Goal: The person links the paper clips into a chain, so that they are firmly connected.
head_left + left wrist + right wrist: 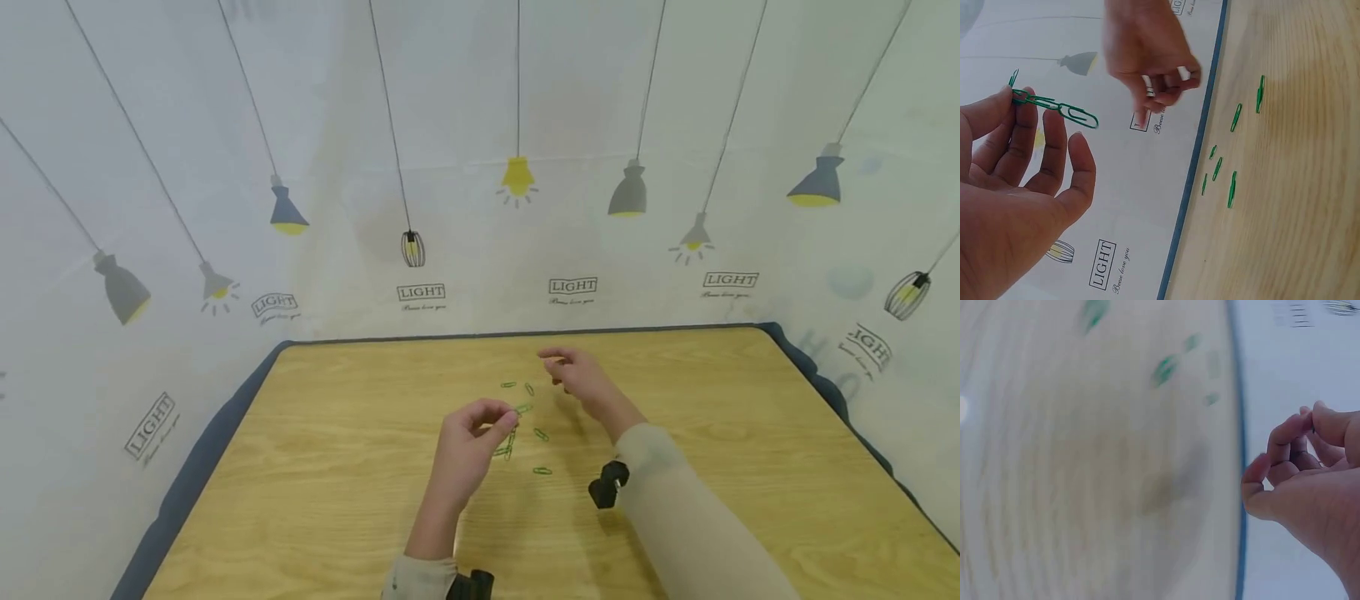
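My left hand (468, 446) pinches a short chain of linked green paper clips (1077, 115) between thumb and index finger, above the table. In the left wrist view its other fingers are spread and bent, and one end of the chain reaches out past them. My right hand (585, 382) is raised beyond the left one, apart from the chain. Its fingers are loosely bent, and I see nothing held in them in the right wrist view (1300, 465). Loose green paper clips (542, 434) lie scattered on the table below and between the hands.
The wood-grain table (337, 467) has a dark blue edge (420, 337). Behind it and at both sides hangs a pale cloth (465, 100) printed with lamps and lettering. A black wrist camera (609, 483) sits by the right sleeve.
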Motion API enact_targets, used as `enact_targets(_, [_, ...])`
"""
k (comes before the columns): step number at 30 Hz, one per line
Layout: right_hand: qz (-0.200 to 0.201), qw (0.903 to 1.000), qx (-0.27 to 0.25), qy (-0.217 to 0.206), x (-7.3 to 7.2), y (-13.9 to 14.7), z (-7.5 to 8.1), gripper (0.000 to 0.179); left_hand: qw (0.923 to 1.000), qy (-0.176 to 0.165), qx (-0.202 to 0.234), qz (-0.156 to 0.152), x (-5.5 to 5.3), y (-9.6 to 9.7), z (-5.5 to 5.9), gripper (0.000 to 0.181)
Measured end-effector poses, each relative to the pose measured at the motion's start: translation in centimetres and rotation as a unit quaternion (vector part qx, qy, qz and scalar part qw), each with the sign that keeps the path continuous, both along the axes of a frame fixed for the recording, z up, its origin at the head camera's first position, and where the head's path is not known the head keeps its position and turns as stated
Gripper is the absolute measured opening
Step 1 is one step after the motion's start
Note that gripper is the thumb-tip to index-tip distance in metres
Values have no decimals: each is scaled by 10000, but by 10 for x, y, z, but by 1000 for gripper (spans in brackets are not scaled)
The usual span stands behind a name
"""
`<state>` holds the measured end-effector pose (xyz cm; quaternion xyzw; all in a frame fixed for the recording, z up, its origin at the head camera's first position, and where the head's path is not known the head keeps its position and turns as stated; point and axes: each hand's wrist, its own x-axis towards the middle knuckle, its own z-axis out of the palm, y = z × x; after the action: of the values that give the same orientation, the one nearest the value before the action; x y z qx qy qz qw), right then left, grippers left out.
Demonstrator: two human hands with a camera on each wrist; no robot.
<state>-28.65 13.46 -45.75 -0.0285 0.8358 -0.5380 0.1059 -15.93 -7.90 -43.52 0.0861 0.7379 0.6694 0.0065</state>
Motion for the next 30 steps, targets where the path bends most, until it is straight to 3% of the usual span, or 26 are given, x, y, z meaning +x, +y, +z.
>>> enact_targets(3, [-109,9982,-587,102,9,-3,16,37,10000,2,-56,15,-1,0,1,25])
enact_targets(6, [-272,9903,-1352,160,24,-8,30,35,9999,17,-101,14,-1,2,2,24])
enact_targets(11, [-483,9566,-2870,133,57,-17,41,21,9999,5,-98,41,2,2,3,23])
enact_targets(15, [-675,9291,-3637,62,82,-23,43,10,9999,40,-90,62,4,2,4,24])
enact_targets(22, [-946,9068,-4107,18,111,-27,37,8,9999,79,-87,35,5,6,7,21])
enact_targets(30, [-1229,9055,-4057,203,120,-25,29,9,9999,34,-111,41,6,9,4,20])
